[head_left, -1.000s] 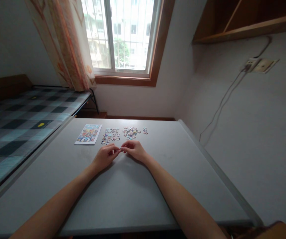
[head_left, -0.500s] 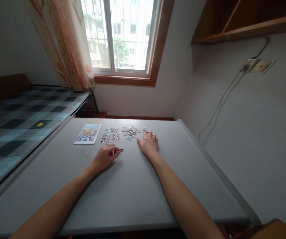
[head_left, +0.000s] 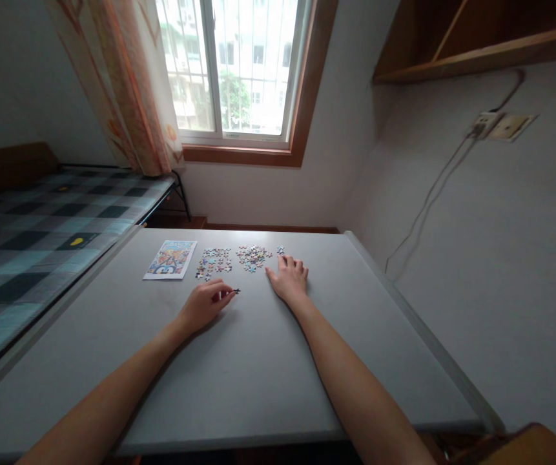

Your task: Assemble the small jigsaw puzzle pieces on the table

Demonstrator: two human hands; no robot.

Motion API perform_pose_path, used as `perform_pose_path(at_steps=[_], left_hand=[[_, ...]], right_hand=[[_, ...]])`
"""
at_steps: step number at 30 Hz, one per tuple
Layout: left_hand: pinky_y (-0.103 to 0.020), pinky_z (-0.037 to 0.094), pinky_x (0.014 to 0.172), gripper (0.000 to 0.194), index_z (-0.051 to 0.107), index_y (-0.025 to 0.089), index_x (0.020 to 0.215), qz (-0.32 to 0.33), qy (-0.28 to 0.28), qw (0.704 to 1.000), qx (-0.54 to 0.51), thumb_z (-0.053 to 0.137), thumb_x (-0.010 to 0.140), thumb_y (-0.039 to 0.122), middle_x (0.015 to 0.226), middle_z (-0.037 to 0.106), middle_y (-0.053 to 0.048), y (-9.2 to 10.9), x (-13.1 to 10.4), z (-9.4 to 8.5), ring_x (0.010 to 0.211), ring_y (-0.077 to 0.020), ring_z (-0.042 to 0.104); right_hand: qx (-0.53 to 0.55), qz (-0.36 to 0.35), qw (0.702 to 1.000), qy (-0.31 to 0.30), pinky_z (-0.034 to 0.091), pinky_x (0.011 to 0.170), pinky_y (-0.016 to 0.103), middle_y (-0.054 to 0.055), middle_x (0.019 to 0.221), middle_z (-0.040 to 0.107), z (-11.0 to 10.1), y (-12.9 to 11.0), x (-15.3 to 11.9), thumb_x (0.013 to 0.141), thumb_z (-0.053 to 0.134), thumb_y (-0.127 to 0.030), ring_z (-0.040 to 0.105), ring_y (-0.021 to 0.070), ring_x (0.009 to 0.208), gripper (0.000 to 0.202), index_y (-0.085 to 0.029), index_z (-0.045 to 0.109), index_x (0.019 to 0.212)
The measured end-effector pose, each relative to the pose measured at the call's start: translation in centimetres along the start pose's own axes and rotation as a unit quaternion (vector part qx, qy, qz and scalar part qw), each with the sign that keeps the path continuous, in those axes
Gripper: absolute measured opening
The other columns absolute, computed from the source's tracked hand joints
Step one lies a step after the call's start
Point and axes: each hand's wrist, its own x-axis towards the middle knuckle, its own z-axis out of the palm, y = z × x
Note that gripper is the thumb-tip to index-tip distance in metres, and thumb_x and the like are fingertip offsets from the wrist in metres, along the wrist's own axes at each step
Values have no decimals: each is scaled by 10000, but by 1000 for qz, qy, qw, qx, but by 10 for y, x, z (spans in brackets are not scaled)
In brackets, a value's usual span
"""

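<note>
Between the thumb and forefinger of my left hand (head_left: 206, 305) is a small dark puzzle piece (head_left: 237, 291), held just above or on the table. My right hand (head_left: 289, 278) lies on the tabletop with its fingers spread and holds nothing. Just beyond its fingertips are a few puzzle pieces (head_left: 280, 250). A heap of loose pieces (head_left: 254, 257) lies to the left of that hand. Further left, several pieces are laid out in spaced rows (head_left: 214, 260). The printed picture sheet (head_left: 170, 260) lies flat at the left of these rows.
The grey-white table (head_left: 239, 387) has a raised strip along its right edge. A bed with a checked cover (head_left: 64, 213) stands at the left. A wooden chair part (head_left: 529, 445) shows at the lower right, and a cable (head_left: 425, 203) hangs along the wall.
</note>
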Motion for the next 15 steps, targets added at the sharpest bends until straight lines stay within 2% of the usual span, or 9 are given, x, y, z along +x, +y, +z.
perform_pose_path(at_steps=[6,8,10,11,13,15], left_hand=[[-201,377,560,186,661,170,794,2,5,1000,-2,540,874,286,683,542,4,-1,0,1,551,-78,454],[-201,379,561,184,663,170,797,-1,6,1000,-1,541,874,285,687,548,3,-1,-1,1,553,-79,456],[-204,381,563,186,663,171,806,-3,9,1000,0,538,876,290,691,555,2,-1,0,1,553,-80,456],[-205,383,565,189,662,171,814,-5,11,1000,0,534,879,293,693,559,2,-1,0,1,554,-82,459],[-207,386,565,197,658,172,818,-9,18,1000,-2,526,885,301,693,567,3,-1,0,0,557,-84,463],[-207,385,563,202,652,172,814,-16,27,1000,-1,522,887,309,687,569,4,-1,1,-1,559,-88,465]], right_hand=[[47,-6,998,35,320,935,451,145,1325,461,-2,2,0,858,501,-477,381,324,1156,533,-181,502,1302],[100,-29,993,64,346,935,429,141,1294,481,-5,0,1,854,529,-422,410,307,1139,471,-181,542,1258],[188,-79,977,70,383,919,379,130,1197,542,-7,-6,1,869,518,-362,485,254,1062,374,-170,594,1180],[243,-109,962,56,405,896,346,119,1118,580,-7,-11,0,879,502,-336,527,217,988,326,-161,620,1127],[360,-156,920,-19,456,775,282,87,986,631,-6,-22,-4,892,475,-311,577,149,798,271,-149,655,1012],[431,-179,879,-95,458,671,248,58,875,658,-4,-33,-10,875,501,-313,578,129,712,248,-153,666,968]])
